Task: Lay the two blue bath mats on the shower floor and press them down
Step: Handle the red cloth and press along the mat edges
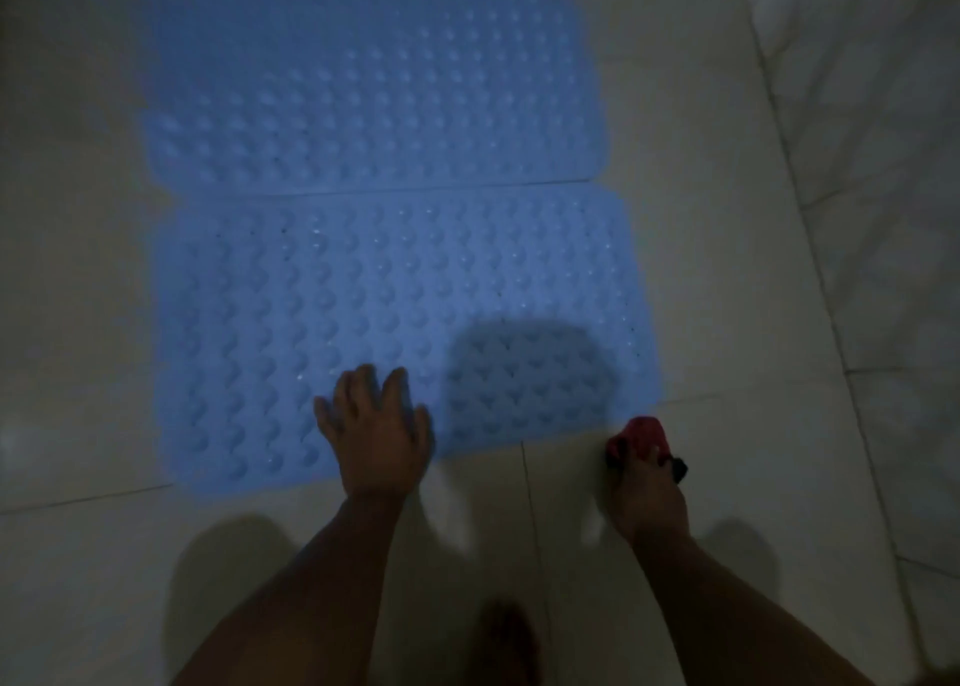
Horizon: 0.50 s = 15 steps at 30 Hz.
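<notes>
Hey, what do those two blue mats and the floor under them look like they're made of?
The near mat and far mat look like soft moulded rubber or PVC: matte blue, rows of raised bumps, small drain holes. They lie flat, edge to edge. The floor seems glazed ceramic or stone tile: pale, smooth, slightly glossy, with thin grout lines. Dim, blurry light leaves this uncertain.

Two blue bath mats lie flat on the pale tiled shower floor (701, 269), long edges side by side and almost touching. The far mat (363, 87) sits slightly further left than the near mat (363, 295). Both are covered in rows of rounded bumps. The left hand (375, 428) rests palm down on the near mat's near edge, fingers spread. The right hand (647, 488) is on the floor just beside that mat's near right corner, gripping something red and black (641, 438); blur hides what it is.
</notes>
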### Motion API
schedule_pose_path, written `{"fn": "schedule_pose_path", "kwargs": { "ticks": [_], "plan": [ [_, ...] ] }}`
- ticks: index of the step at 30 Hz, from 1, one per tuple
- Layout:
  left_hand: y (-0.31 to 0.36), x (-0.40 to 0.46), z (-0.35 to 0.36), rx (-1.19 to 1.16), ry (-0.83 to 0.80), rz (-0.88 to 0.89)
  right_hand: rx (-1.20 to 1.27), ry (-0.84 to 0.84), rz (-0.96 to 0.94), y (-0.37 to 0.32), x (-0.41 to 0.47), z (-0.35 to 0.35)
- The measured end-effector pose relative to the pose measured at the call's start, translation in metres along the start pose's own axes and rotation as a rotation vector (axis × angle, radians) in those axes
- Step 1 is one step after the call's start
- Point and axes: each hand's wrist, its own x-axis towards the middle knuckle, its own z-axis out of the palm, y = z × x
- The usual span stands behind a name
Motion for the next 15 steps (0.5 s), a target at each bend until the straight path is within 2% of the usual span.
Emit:
{"fn": "schedule_pose_path", "kwargs": {
  "ticks": [2,9,13,15],
  "plan": [
    [-0.010,-0.010,0.004,-0.009,-0.058,-0.033,-0.022,0.002,-0.031,-0.018,-0.007,-0.002],
    [-0.024,-0.020,0.008,-0.044,-0.153,0.066,-0.104,0.052,-0.129,-0.078,-0.052,0.032],
    [-0.020,-0.010,-0.010,-0.159,-0.259,0.077,-0.188,0.137,-0.315,-0.112,-0.075,0.054],
    [-0.033,-0.009,-0.028,-0.246,-0.330,0.062,-0.212,0.127,-0.419,-0.133,-0.096,0.064]
  ]
}}
